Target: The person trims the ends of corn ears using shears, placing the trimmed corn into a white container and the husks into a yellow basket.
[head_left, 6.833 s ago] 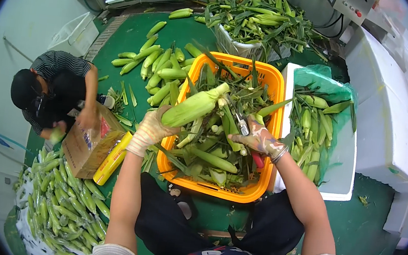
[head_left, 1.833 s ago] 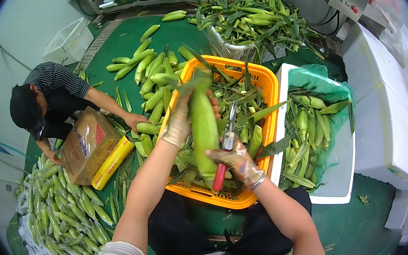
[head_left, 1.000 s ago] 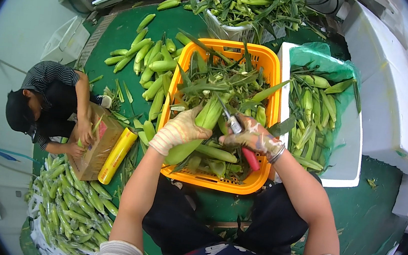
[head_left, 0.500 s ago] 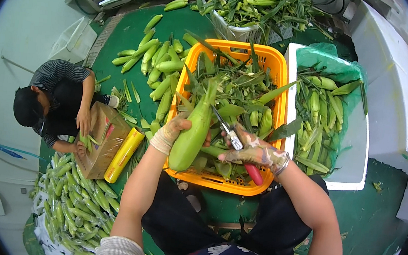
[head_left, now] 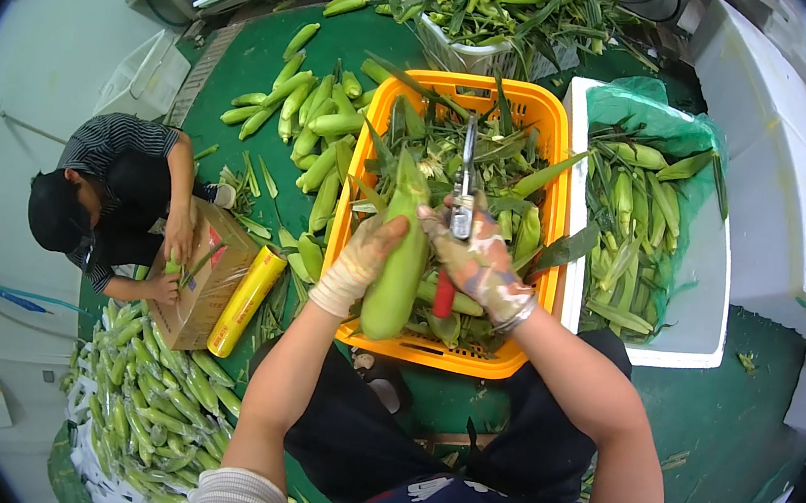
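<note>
My left hand (head_left: 356, 264), in a pale glove, is closed round a green ear of corn in its husk (head_left: 394, 280). The ear stands nearly upright, its narrow end pointing away from me. Pruning shears (head_left: 461, 220) with a red handle are in my right hand (head_left: 483, 264), which wears a patterned glove. The blades point away from me, just right of the ear's narrow end, apart from it. The fingertips of my right hand are close to the ear; whether they touch it I cannot tell. Below both hands is an orange basket (head_left: 557, 160) of husk leaves and trimmings.
Unwrapped corn ears (head_left: 310, 122) lie on the green floor to the left. A white foam box (head_left: 695, 305) holds more corn at right. At left, another person (head_left: 117, 184) handles corn on a cardboard box (head_left: 203, 303), beside a yellow film roll (head_left: 247, 301) and wrapped corn (head_left: 156, 412).
The shears have swung from pointing up and left to pointing straight away from me. My right hand has moved left, closer to the ear. The ear now leans less to the right.
</note>
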### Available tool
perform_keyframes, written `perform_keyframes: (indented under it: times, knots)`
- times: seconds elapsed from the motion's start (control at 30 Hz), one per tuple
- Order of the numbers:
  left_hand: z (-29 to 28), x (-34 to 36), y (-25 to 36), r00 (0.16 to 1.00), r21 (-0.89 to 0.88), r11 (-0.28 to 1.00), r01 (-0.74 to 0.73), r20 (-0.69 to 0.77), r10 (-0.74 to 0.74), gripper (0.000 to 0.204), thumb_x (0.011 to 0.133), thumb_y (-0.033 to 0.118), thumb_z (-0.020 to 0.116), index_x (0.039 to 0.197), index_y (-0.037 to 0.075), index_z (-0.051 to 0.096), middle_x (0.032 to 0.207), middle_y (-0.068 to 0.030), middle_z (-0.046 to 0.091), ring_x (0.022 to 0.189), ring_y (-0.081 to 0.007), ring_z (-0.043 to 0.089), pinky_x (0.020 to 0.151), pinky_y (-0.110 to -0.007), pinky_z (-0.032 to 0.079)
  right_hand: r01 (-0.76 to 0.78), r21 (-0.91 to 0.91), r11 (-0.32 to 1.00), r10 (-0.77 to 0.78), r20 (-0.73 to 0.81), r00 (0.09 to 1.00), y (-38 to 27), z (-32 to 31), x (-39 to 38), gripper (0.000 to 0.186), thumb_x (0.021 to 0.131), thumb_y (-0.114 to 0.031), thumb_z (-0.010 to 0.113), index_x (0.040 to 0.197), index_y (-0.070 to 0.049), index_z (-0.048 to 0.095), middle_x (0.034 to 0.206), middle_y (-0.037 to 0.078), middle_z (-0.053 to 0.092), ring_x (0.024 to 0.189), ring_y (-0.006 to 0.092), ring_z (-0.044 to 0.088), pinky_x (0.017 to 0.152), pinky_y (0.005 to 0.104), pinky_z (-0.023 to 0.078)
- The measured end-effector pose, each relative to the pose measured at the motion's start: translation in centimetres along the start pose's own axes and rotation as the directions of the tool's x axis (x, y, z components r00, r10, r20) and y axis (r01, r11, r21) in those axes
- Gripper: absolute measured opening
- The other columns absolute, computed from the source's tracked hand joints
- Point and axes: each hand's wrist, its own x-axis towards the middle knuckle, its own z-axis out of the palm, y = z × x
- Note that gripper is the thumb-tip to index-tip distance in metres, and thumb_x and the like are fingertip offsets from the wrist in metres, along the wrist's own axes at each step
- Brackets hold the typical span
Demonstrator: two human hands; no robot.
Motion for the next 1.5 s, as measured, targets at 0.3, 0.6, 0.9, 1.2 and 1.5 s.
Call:
perform_keyframes:
  times: [0.3,0.6,0.9,1.2,1.5]
  knots:
    - [0.8,-1.6,1.2,0.989,-0.18,0.973,-0.143,-0.065,0.134,0.056,0.09,0.054,0.048,0.114,0.004,0.057,0.092,-0.0065,0.064,0.08,-0.0146,0.06,0.074,-0.026,0.049,0.126,0.542,0.831,0.01,-0.241,0.971,-0.7,2.0,1.6,0.016,0.084,-0.014,0.068,0.089,-0.004,0.057,0.068,-0.001,0.058,0.063,0.008,0.055,0.057,0.022,0.043]
    - [4.9,-2.8,1.7,0.806,0.461,0.784,-0.415,-0.214,0.552,0.046,0.097,0.034,0.044,0.126,-0.001,0.042,0.11,-0.0156,0.056,0.1,-0.0246,0.055,0.085,-0.031,0.044,0.363,0.236,0.901,-0.233,-0.443,0.866,-0.1,2.7,-0.5,0.022,0.084,-0.019,0.066,0.092,-0.004,0.052,0.071,0.007,0.06,0.061,0.019,0.058,0.057,0.0324,0.045]
    - [1.5,-0.7,1.1,0.927,-0.014,0.958,-0.286,-0.259,0.272,0.056,0.083,0.03,0.069,0.121,-0.002,0.045,0.097,-0.0119,0.059,0.086,-0.0204,0.061,0.073,-0.032,0.05,0.49,-0.687,0.537,-0.721,-0.072,0.689,-0.8,0.7,5.7,0.026,0.085,-0.025,0.055,0.099,-0.006,0.045,0.073,0.014,0.062,0.06,0.0319,0.062,0.05,0.0412,0.047]
    - [-3.4,4.7,0.4,0.904,-0.018,0.984,-0.177,-0.397,0.155,0.049,0.084,0.039,0.057,0.12,0.007,0.054,0.079,-0.0073,0.062,0.068,-0.0198,0.061,0.057,-0.031,0.05,0.207,-0.471,0.857,-0.433,-0.443,0.785,4.0,-15.8,8.4,0.033,0.076,-0.024,0.064,0.097,-0.003,0.05,0.077,0.019,0.064,0.071,0.0358,0.063,0.061,0.0426,0.049]
    - [-28.9,20.3,-0.9,0.428,0.387,0.872,-0.3,-0.763,0.485,0.024,0.087,0.02,0.061,0.097,-0.002,0.061,0.084,-0.0081,0.061,0.071,-0.0176,0.056,0.065,-0.03,0.048,-0.722,-0.335,0.606,0.375,-0.679,0.63,27.3,-35.6,1.0,0.052,0.078,-0.036,0.056,0.108,0.006,0.052,0.099,0.027,0.062,0.092,0.0419,0.061,0.082,0.044,0.048]
